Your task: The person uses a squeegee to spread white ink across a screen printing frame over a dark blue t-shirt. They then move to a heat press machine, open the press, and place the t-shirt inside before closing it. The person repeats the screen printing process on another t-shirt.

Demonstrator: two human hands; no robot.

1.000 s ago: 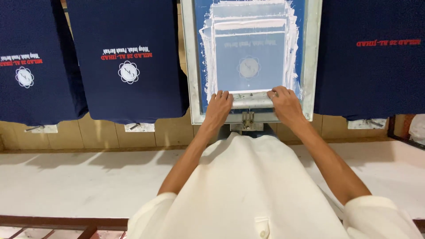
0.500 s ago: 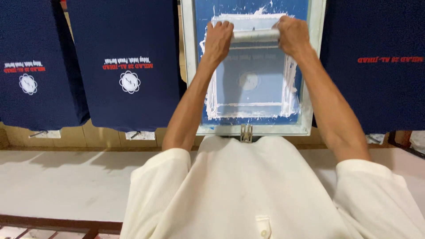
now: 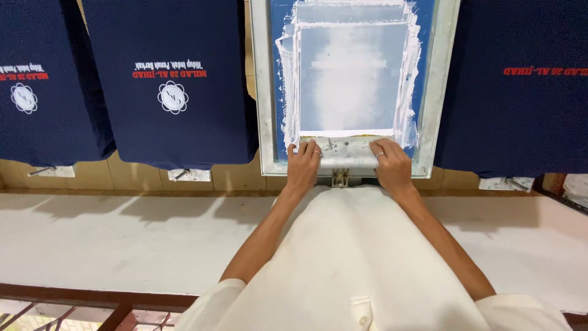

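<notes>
Squeegee [image 3: 348, 154] back at near edge of screen frame [image 3: 264, 92] since last frame, my left hand [image 3: 303, 167] and right hand [image 3: 391, 168] both gripping it, pull stroke done, next lift clear cleanly

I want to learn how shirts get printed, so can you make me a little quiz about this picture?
1. True or false: both hands grip the squeegee at the near end of the printing screen.
2. What colour is the ink spread on the screen? A) red B) white C) green
3. Fill in: the shirts hanging at the sides are navy ____.

Key
1. True: the left hand and the right hand hold its two ends.
2. B.
3. Blue, like the printed shirt.
</notes>
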